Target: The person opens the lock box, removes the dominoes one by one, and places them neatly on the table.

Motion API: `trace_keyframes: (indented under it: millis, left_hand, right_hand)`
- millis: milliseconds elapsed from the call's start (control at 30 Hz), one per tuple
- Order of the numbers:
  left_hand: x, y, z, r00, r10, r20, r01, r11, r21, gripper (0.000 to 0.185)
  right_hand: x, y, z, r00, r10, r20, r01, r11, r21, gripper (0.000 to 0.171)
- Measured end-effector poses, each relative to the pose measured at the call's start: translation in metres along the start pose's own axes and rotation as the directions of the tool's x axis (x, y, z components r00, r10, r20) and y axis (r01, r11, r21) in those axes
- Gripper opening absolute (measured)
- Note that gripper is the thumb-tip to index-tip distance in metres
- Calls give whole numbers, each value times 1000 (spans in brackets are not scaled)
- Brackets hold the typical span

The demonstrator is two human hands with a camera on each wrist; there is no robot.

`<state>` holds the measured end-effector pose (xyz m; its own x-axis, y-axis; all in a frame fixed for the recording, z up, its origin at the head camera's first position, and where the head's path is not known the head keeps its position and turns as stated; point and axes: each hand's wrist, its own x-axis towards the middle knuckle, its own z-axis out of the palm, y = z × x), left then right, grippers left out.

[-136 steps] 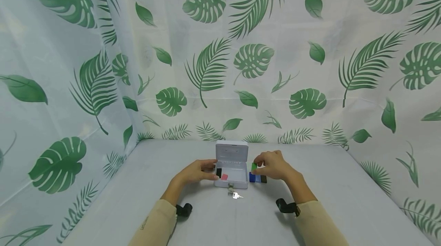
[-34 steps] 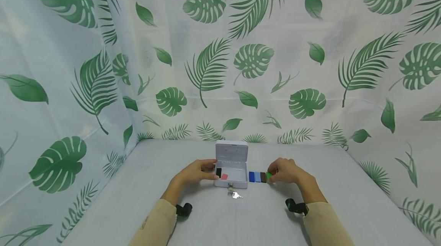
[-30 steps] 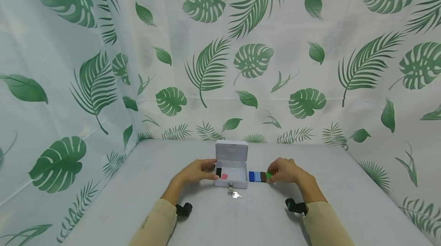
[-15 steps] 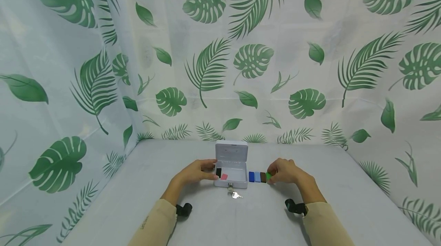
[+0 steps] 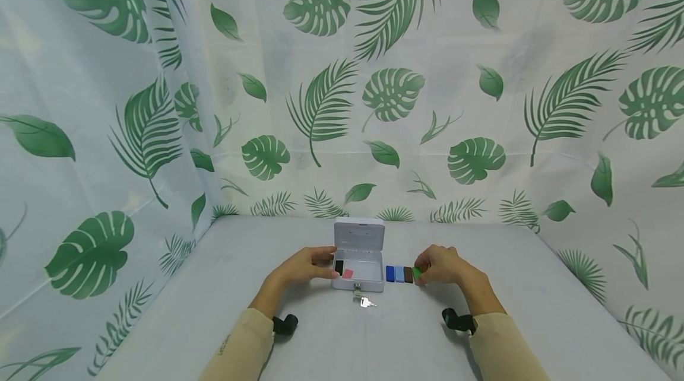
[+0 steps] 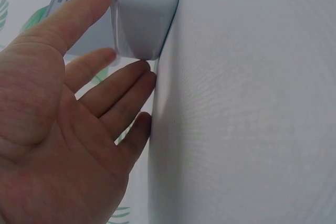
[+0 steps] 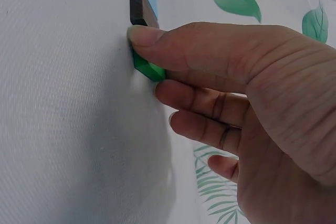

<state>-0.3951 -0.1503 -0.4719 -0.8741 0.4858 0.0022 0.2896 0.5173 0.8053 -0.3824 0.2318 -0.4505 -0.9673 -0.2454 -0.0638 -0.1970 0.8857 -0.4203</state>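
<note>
A small white box [image 5: 358, 282] stands open, its lid upright, with a black piece [image 5: 339, 266] and a pink piece [image 5: 348, 273] inside. My left hand [image 5: 320, 265] rests against the box's left wall, thumb and straight fingers [image 6: 113, 56] touching its corner [image 6: 144, 19]. Right of the box lies a row of flat blocks: dark blue [image 5: 390, 273], light blue [image 5: 399, 274], brown [image 5: 408, 274], green [image 5: 415, 273]. My right hand [image 5: 423, 271] pinches the green block [image 7: 146, 67] between thumb [image 7: 157, 38] and fingers, holding it on the cloth against the brown block [image 7: 140, 14].
A key on a ring [image 5: 366, 301] hangs from the box's front lock onto the grey tablecloth [image 5: 374, 339]. Leaf-print curtains [image 5: 342, 102] close in the back and both sides.
Since 4.5 s ago my right hand has carried the green block from above the row down to its right end. Over the last second nothing has visibly moved.
</note>
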Motion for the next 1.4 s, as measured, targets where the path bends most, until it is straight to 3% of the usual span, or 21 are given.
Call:
trace_keyframes:
  millis: [667,1133,1400]
  left_hand:
    - [0,-2,-1,1000,9,7,-9,1000,-9,81]
    - [0,-1,-1,1000,4,7,-4,1000,2,80]
    - [2,-4,-1,1000,5,8,-5,1000,-19,81]
  right_hand:
    - [-1,-1,-5,1000,-10,18,10,1000,-9,39]
    - [4,-6,-12,995,-98,-27,98,995,-20,46]
    - [3,-13,-16,996,-84,-37,84,996,-7,46]
